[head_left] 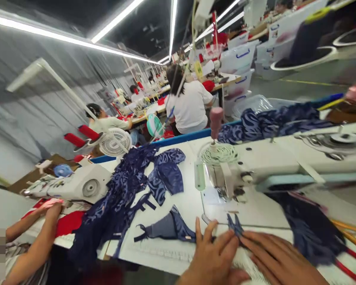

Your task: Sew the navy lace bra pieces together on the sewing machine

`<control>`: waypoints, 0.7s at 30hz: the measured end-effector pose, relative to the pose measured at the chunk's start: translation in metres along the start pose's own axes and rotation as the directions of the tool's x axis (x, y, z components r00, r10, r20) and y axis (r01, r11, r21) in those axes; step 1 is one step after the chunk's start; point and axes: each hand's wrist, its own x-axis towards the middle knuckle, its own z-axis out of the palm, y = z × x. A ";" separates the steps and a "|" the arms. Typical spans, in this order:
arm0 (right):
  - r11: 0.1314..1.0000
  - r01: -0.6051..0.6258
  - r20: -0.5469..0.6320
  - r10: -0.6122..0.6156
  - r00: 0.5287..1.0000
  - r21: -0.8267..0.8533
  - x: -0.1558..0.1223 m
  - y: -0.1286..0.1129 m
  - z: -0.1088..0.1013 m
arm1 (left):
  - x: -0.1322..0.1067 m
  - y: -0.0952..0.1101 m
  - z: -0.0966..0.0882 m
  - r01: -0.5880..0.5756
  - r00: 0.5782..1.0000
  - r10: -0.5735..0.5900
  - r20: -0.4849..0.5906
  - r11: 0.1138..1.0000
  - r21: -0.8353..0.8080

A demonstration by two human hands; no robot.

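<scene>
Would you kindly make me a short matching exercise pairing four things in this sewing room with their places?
Column one:
1. White fan
2. Red fabric
3. Small navy piece
4. Pale green coil

Column two:
A. At the fingertips of the wearer's left hand and right hand
B. On top of the nearer sewing machine
C. Beside the red thread spools
D. By a co-worker's hands, at the picture's left

Right pairs: 1-C, 2-D, 3-A, 4-B.
</scene>
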 end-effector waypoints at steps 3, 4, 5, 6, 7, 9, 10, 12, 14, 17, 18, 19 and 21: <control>0.998 -0.055 0.052 0.057 0.997 -0.042 0.007 -0.006 -0.030 | -0.006 0.004 -0.007 0.066 0.996 -0.060 0.058 0.993 -0.101; 0.995 -0.088 0.052 0.090 0.995 -0.050 0.013 -0.007 -0.036 | -0.005 0.004 -0.010 0.079 0.996 -0.075 0.040 0.989 -0.124; 0.993 -0.107 0.045 0.109 0.993 -0.052 0.020 -0.009 -0.041 | -0.004 0.004 -0.014 0.090 0.996 -0.088 0.021 0.986 -0.138; 0.992 -0.117 0.047 0.119 0.992 -0.048 0.026 -0.010 -0.044 | -0.002 0.004 -0.017 0.097 0.995 -0.098 0.007 0.985 -0.143; 0.992 -0.123 0.051 0.125 0.991 -0.040 0.031 -0.012 -0.045 | 0.000 0.003 -0.019 0.099 0.995 -0.101 -0.003 0.985 -0.141; 0.992 -0.120 0.077 0.122 0.990 -0.024 0.039 -0.014 -0.045 | 0.005 0.001 -0.020 0.088 0.996 -0.091 -0.020 0.988 -0.130; 0.993 -0.120 0.089 0.121 0.989 -0.020 0.042 -0.014 -0.044 | 0.007 0.000 -0.019 0.074 0.996 -0.078 -0.030 0.990 -0.123; 0.994 -0.109 0.104 0.111 0.988 -0.022 0.045 -0.015 -0.039 | 0.009 -0.003 -0.016 0.039 0.998 -0.044 -0.048 0.994 -0.107; 0.995 -0.095 0.108 0.099 0.989 -0.038 0.045 -0.014 -0.033 | 0.010 -0.005 -0.011 0.006 0.999 -0.010 -0.047 0.997 -0.083; 0.994 -0.076 0.103 0.083 0.991 -0.078 0.044 -0.013 -0.027 | 0.008 -0.005 -0.006 -0.012 0.999 0.011 -0.031 0.999 -0.038; 0.993 -0.071 0.095 0.080 0.992 -0.093 0.043 -0.013 -0.026 | 0.007 -0.005 -0.004 -0.010 1.000 0.010 -0.026 1.000 -0.023; 0.992 -0.066 0.089 0.075 0.993 -0.105 0.043 -0.013 -0.025 | 0.007 -0.004 -0.004 -0.009 1.000 0.009 -0.021 1.000 -0.007; 0.991 -0.058 0.078 0.068 0.995 -0.121 0.042 -0.012 -0.025 | 0.007 -0.003 -0.003 -0.006 1.000 0.007 -0.020 1.000 0.014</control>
